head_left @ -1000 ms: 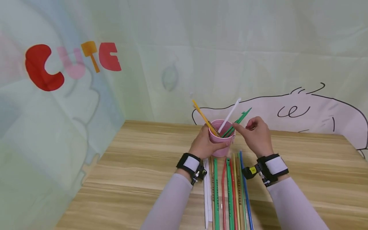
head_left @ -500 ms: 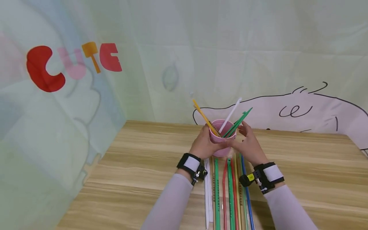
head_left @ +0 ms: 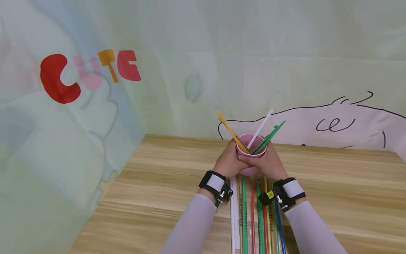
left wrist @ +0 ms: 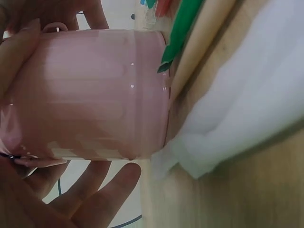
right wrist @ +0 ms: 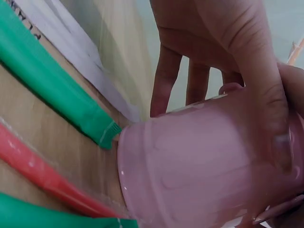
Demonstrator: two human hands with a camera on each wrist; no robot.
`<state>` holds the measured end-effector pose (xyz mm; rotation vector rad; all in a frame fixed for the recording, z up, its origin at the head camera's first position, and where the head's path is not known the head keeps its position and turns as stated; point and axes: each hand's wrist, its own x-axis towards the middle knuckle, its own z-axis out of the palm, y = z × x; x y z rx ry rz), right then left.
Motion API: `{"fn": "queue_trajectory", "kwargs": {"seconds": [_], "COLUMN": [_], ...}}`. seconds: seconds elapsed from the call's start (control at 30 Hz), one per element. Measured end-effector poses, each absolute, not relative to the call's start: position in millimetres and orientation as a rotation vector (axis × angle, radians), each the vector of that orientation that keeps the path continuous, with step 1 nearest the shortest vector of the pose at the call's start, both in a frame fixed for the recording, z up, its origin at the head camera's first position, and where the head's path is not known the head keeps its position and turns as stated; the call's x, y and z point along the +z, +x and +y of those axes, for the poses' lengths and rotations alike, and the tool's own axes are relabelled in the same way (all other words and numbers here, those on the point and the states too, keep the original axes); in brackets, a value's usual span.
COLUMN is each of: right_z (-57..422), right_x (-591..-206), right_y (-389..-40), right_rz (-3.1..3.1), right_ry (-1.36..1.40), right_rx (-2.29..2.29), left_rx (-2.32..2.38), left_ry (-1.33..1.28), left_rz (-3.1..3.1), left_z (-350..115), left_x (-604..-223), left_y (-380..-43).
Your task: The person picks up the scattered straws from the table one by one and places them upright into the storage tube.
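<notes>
- Held pink bucket (head_left: 248, 172) between both hands: left hand (head_left: 227, 162) on its left wall, right hand (head_left: 272, 164) on its right wall.
- Saw bucket stand upright, mouth up, long axis near vertical, with a palm on either side of that axis.
- Judged this opposed hold the key relation for any shift of the bucket. Found neither hand nearer, both touching.
- With left hand, cupped the left wall: fingers spread just bucket-wide along the side and toward the back, thumb across the front.
- With right hand, cupped the right wall the same way: fingers curled to bucket width, thumb across the front, laid over left thumb in head view.
- Saw nothing but bucket in either grasp.
- Noted yellow straw (head_left: 226, 125) leaning out over bucket's left rim, white straw (head_left: 261, 125) and green straws (head_left: 271, 137) leaning out rightward. Rated all likely to swing under a tilt.
- Noted row of straws (head_left: 244, 211) on wooden table (head_left: 165, 197), on bucket's near side, roughly parallel, ends toward its base. Read nearest green end as just beside or touching the base.
- Couldn't tell table contact from a slight gap under bucket.
</notes>
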<state>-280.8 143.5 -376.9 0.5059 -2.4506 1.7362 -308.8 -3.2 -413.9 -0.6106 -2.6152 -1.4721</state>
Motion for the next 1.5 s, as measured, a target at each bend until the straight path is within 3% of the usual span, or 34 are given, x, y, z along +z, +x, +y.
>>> {"fn": "queue_trajectory", "kwargs": {"seconds": [0.57, 0.67, 1.07, 1.5], "right_z": [151.8, 149.1, 147.5, 151.5], "right_x": [-401.1, -394.6, -374.6, -389.1], "right_y": [-296.1, -293.0, -279.3, -289.9], "right_rz": [-2.493, -2.484, -2.541, -2.564], "right_ry": [0.444, 0.462, 0.422, 0.393], "right_rx": [1.64, 1.635, 1.63, 1.592], "left_rx": [-1.496, -1.408, -0.979, -0.737], "left_ry": [-0.668, -0.585, -0.277, -0.461], "left_rz": [-2.606, -2.68, -2.912, -3.047], "left_z": [-3.6, -6.9, -30.3, -28.8], "left_x": [-414.8, -410.4, -389.6, -407.1], "left_y": [-311.8, -307.6, -264.2, -223.0]}}
